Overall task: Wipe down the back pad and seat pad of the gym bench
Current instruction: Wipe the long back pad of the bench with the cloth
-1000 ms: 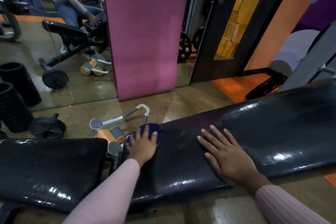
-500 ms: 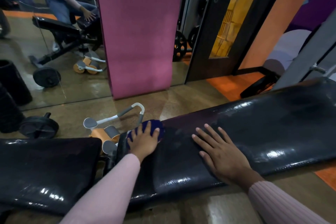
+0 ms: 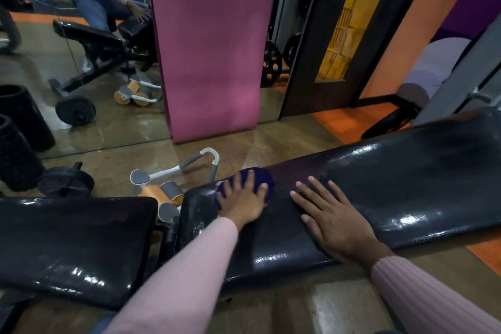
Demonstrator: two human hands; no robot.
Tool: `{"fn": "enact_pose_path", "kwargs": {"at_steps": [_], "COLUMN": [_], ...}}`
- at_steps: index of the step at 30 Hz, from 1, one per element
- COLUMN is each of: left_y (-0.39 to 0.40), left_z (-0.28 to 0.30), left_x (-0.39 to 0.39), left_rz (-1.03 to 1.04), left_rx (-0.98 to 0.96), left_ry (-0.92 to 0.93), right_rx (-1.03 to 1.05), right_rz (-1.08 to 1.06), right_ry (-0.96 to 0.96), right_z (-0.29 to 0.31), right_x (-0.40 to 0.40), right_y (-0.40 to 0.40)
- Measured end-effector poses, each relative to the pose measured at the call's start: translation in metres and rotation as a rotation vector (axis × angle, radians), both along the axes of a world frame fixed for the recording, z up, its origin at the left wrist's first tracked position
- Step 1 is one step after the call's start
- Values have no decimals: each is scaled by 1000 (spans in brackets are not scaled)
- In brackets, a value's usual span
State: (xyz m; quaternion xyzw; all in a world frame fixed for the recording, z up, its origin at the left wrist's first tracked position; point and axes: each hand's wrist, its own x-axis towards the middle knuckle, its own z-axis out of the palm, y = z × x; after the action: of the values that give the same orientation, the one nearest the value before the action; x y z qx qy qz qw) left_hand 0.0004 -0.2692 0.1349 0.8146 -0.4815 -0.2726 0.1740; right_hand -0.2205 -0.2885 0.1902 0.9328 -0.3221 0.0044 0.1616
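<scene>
Blue cloth [image 3: 260,179] lies flattened under the left hand [image 3: 242,201], whose fingers [image 3: 235,180] are spread straight and press it down onto the near end of the back pad [image 3: 379,187]; nothing is curled around the cloth, only pushed against it. Just beside it, the right hand [image 3: 334,218] rests palm down on the same pad, fingers [image 3: 314,187] straight and splayed, holding nothing. Both arms wear pale pink sleeves [image 3: 187,274].

Glossy black vinyl covers the back pad, which rises toward the right, and the seat pad [image 3: 70,241], which sits to the left across a narrow gap. Neither shows any readable brand or label.

Beyond the gap, an orange and grey ab roller [image 3: 165,184] lies on the brown floor [image 3: 271,144]. A pink mat [image 3: 211,43] stands upright against a mirror [image 3: 81,35], which reflects the bench and the person. Black weight plates [image 3: 66,183] sit at the left. A dark door [image 3: 333,35] with a yellow glass panel stands at the right; no writing can be made out on it.
</scene>
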Motion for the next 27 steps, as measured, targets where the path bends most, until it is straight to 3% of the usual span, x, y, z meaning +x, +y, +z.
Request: {"fn": "enact_pose_path", "kwargs": {"at_steps": [6, 11, 16, 21, 27], "left_y": [60, 66, 26, 77, 70], "left_z": [-40, -16, -13, -36, -18], "left_x": [59, -20, 16, 33, -13], "left_rz": [266, 61, 91, 277, 35], "left_rx": [79, -42, -2, 32, -23], "left_ry": [108, -67, 47, 80, -49], "right_rx": [10, 0, -54, 26, 106], "right_rz": [18, 28, 235, 208, 136], "right_ry": [-27, -14, 109, -59, -133], "right_z": [-2, -5, 2, 2, -25], "right_x": [-2, -2, 9, 42, 52], "right_y": [-1, -3, -7, 4, 12]}}
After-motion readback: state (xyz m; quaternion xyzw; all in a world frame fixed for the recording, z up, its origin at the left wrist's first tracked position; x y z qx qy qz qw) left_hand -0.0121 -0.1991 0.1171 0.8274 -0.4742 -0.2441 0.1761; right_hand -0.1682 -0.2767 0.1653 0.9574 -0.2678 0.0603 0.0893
